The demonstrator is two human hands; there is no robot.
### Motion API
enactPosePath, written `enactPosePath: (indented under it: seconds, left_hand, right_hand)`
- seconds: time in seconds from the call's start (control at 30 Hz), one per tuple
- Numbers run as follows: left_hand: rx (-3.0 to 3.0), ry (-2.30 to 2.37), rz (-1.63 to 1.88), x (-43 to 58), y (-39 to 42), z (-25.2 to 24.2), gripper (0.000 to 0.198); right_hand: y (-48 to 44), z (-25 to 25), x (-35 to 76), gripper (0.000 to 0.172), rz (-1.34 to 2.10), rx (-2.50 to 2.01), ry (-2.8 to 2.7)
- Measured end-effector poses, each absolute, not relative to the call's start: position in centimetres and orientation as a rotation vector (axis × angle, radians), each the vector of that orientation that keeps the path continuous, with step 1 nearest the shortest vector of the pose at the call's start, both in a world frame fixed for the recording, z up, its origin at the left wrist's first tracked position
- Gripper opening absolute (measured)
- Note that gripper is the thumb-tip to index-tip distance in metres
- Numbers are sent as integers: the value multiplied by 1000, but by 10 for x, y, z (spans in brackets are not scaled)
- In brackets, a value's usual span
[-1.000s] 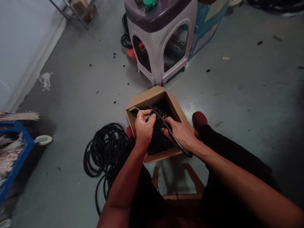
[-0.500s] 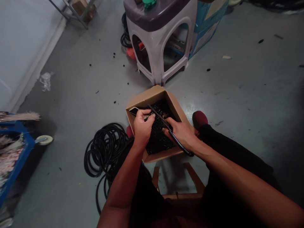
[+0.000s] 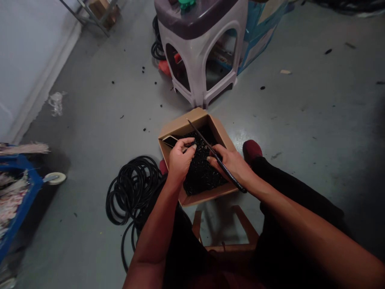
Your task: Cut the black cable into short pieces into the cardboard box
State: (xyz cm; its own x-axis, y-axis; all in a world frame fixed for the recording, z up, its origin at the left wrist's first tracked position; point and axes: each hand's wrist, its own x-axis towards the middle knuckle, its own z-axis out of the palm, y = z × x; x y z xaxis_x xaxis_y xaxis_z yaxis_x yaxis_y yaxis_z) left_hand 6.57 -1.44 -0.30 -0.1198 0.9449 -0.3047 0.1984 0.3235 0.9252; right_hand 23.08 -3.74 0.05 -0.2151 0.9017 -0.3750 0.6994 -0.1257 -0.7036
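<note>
Cardboard box [image 3: 197, 117] on the floor [image 3: 300, 120], filled with small black pieces [image 3: 202, 177]; left hand [image 3: 179, 160] over it, fingertips pinched together on something too small to tell; right hand [image 3: 230, 163] closed around a thin black rod [image 3: 202, 138] slanting across the box; black hose coil [image 3: 132, 188] beside.

Item count, floor level.
One cardboard box [image 3: 201, 119], one thin rod [image 3: 202, 138], one plastic stool [image 3: 197, 52], two cable coils [image 3: 132, 188], one left hand [image 3: 179, 162], one right hand [image 3: 232, 162].
</note>
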Motion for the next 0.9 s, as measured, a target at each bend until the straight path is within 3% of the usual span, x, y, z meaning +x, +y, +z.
enactPosePath:
  seconds: [0.23,0.43,0.57,0.9]
  left_hand:
    - [1031,1577,954,66,-12,-3,21]
    - [547,1298,1131,70,-7,6,17]
    - [291,1224,1056,69,-4,11,29]
    - [239,1200,988,68,-3,14,37]
  right_hand:
    - [-35,3,232,23,1281,-1796,-1853]
    - [-35,5,231,24,1297,-1789,-1848]
    - [-35,6,230,24,1284,-1791,-1853]
    - [-35,6,230,24,1268,-1768,-1828]
